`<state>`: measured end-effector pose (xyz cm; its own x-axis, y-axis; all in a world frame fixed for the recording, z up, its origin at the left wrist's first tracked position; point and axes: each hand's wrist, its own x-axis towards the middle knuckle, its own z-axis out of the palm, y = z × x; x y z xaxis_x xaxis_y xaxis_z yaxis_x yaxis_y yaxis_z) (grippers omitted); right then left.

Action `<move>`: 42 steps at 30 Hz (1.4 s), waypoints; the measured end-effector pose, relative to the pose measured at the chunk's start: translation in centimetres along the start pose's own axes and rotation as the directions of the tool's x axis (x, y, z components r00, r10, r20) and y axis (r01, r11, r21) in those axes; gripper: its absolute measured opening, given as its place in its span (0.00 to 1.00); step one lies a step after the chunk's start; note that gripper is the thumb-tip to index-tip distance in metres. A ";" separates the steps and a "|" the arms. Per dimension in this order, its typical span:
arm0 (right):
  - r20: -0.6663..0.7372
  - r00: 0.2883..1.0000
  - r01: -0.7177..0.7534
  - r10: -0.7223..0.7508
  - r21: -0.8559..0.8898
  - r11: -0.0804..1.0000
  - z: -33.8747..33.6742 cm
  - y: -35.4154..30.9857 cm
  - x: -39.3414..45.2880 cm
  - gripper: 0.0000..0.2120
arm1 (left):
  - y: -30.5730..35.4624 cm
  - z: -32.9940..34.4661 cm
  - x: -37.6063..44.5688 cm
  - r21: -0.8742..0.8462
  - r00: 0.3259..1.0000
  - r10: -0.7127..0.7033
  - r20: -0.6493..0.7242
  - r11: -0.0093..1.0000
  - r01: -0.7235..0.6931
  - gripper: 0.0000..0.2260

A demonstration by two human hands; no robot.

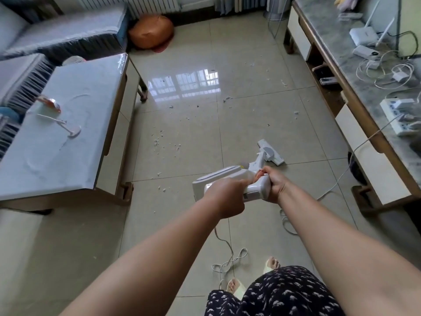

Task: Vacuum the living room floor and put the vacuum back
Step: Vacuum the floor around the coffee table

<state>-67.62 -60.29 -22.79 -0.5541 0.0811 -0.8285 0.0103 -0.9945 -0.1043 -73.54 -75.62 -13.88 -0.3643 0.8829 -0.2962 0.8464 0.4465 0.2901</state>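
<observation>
fingers of my right hand curl round the grip at the back of the vacuum, holding it firmly. my left hand rests against the near side of the vacuum body, its fingers bent, one finger stretched along the casing toward the grip; whether it truly grips the body i cannot tell. the white vacuum body sits between my two hands, and its tube runs forward and down to the floor head, which lies flat on the tiled floor just ahead of me, turned at an angle. the white power cord trails down from the body and loops on the tiles near my feet.

scraps of white debris lie scattered over the tiles ahead and to the left of the floor head. on my left stands a low desk with a glossy top, a sofa behind it. an orange cushion sits on the floor by the far wall. on my right runs a long marble-topped cabinet carrying a power strip, a router and tangled cables.
</observation>
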 end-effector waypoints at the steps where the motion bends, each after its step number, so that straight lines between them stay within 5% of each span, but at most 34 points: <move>1: 0.002 1.000 -0.002 0.002 -0.006 1.000 0.4 0.6 0.0 0.12 | -0.5 -0.1 -0.5 0.008 1.000 -0.004 -0.002 1.000 0.004 0.18; 11: -0.019 0.999 0.042 -0.042 -0.021 0.999 0.0 -1.1 0.0 0.15 | 0.6 0.2 0.8 0.015 0.998 0.011 -0.054 1.000 -0.010 0.20; 42: -0.036 0.998 0.051 -0.054 -0.081 0.995 -5.2 -28.5 2.5 0.08 | 13.4 -0.7 25.4 -0.062 0.999 0.034 0.010 0.997 -0.033 0.17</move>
<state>-65.01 -31.44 -24.74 -0.5233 0.1374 -0.8410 0.0490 -0.9804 -0.1907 -71.73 -47.12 -16.86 -0.3311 0.8962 -0.2954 0.8323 0.4249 0.3560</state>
